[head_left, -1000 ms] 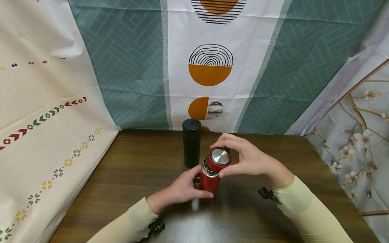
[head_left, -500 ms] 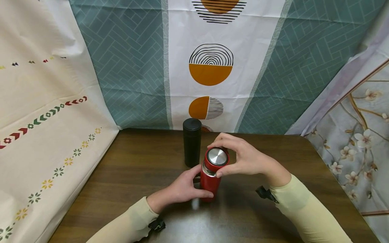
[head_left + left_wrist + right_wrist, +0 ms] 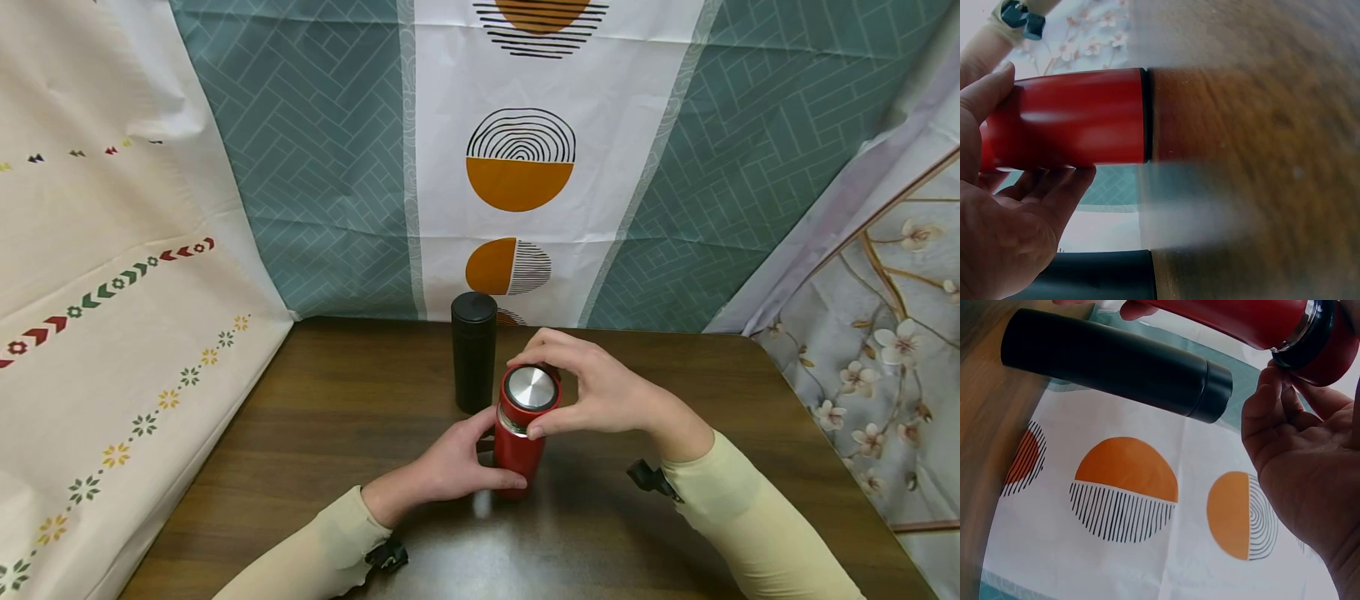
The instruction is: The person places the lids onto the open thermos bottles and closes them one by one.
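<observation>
A red thermos bottle [image 3: 517,457] stands upright on the wooden table, its black base on the tabletop in the left wrist view. My left hand [image 3: 457,463] grips its body from the left, thumb across the front. Over the bottle's mouth sits its red lid [image 3: 529,392], which has a brushed metal disc on top. My right hand [image 3: 600,390] pinches this lid between thumb and fingers from the right. In the right wrist view a black ring [image 3: 1310,347] and a strip of the silver neck [image 3: 1300,326] show between lid and body.
A black tumbler [image 3: 474,354] with its cap on stands just behind and left of the red bottle. The dark wooden table [image 3: 337,400] meets a patterned curtain [image 3: 517,183] at the back. Other cloths hang at the left and right sides.
My right hand has brought the lid left and down, from tilted beside the open mouth to over it. My left hand has kept its grip on the bottle in place.
</observation>
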{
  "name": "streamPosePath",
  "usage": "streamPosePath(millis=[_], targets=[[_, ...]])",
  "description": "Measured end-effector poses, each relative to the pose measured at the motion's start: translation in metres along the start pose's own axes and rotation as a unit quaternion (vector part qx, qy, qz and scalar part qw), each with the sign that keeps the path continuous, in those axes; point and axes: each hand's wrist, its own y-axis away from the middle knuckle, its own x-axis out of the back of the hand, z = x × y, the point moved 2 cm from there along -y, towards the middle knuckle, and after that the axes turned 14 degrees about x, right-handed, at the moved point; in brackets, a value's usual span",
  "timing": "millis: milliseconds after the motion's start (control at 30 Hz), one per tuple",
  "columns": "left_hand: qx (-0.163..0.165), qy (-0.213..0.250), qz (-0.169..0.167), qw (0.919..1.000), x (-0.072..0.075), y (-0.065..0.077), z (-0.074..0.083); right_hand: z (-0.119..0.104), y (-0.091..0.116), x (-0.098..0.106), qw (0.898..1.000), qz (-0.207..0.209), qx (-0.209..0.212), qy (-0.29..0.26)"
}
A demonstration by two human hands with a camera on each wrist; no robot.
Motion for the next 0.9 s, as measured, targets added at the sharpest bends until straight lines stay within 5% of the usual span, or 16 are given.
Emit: streamPosePath(millis=[900], targets=[[-0.004, 0.000, 0.002, 1.0000, -0.0004, 0.0001, -0.0007, 0.0001, 0.0026, -0.0084, 1.000, -0.008, -0.003, 0.009]])
